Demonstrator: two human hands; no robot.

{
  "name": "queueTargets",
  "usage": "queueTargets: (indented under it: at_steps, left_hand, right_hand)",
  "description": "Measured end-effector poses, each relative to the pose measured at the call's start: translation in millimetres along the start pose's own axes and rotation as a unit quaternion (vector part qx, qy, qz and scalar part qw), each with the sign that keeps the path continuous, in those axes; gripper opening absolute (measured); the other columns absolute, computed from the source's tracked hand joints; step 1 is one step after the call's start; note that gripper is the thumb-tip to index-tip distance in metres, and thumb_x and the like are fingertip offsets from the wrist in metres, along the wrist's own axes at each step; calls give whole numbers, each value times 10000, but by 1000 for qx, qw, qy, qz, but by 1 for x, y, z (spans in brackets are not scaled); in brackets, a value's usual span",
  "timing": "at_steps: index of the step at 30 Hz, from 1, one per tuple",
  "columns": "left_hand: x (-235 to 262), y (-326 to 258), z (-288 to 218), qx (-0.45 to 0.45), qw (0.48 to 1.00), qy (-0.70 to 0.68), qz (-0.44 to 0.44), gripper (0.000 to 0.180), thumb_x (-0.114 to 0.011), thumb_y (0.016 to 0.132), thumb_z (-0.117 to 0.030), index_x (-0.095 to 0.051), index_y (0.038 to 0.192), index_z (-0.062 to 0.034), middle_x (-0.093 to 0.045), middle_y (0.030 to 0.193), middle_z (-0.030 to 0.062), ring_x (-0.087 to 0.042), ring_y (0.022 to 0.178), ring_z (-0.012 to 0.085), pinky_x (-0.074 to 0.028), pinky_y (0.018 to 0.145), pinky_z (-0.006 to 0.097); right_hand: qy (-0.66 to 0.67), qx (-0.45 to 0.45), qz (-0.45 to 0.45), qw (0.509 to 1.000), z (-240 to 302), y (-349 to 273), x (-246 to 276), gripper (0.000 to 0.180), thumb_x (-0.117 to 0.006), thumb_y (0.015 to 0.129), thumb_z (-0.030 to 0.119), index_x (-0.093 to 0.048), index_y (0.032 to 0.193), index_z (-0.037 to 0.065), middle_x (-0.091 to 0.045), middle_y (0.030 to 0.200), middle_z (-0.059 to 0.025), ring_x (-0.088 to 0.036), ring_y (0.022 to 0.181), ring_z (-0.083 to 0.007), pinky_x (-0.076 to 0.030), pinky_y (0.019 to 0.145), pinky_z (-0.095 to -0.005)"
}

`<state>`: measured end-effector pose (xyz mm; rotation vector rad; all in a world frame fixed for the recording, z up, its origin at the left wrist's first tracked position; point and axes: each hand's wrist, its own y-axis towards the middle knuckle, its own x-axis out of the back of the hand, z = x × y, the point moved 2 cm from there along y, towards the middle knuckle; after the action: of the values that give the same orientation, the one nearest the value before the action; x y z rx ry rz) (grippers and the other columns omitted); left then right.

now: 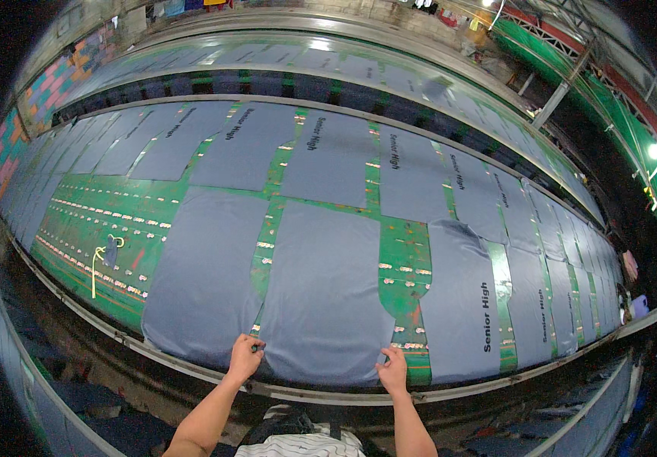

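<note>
Pinching the near corners of a grey cloth panel [321, 293], the person stands at the 6 o'clock edge of a long green bench [401, 263]. The left hand [245, 358] has its fingers closed together on the panel's near-left corner; the right hand [393, 369] has its fingers clamped on the near-right corner. The panel lies flat on the bench just ahead of the hands, reaching toward 12 o'clock, with a plain grey panel [203, 278] touching or nearly touching its left side and a lettered grey panel [462, 301] at about 3 o'clock, a strip of bare green between them.

The main risk, judged from this layout, is skew: if one hand pulls harder than the other, the cloth could turn and overlap the panel at 9 o'clock, where there is almost no gap. A sharp tug could also raise a wrinkle across the middle, since only two corners are held and the far edge lies loose. The rows of small marks on the green surface look like alignment guides, so a shifted hem could sit off them. The metal rail [191, 365] under the wrists could snag a dragged hem. A yellow cord [98, 263] at 9 o'clock lies well apart.
</note>
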<state>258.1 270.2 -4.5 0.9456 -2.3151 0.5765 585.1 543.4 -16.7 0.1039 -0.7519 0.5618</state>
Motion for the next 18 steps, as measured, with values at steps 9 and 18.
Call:
queueTargets:
  at_steps: [9,18]
  left_hand:
    - [-1,7,-7,-24,997,73,33,222,-719,788,-39,-688,1004,3,-571,1097,181,-611,990,377,-518,860,449]
    - [-28,20,-55,-272,940,182,100,336,-704,858,-201,-648,1152,-46,-536,1290,162,-539,1183,366,-453,977,521]
  right_hand:
    - [4,9,-24,1000,-12,0,-1,501,-787,662,-20,-673,1148,19,-554,1266,-161,-606,712,-210,-523,713,-332]
    - [-150,134,-86,976,40,6,-23,305,-682,787,120,-683,1080,37,-569,1213,-183,-570,1082,-357,-479,934,-473]
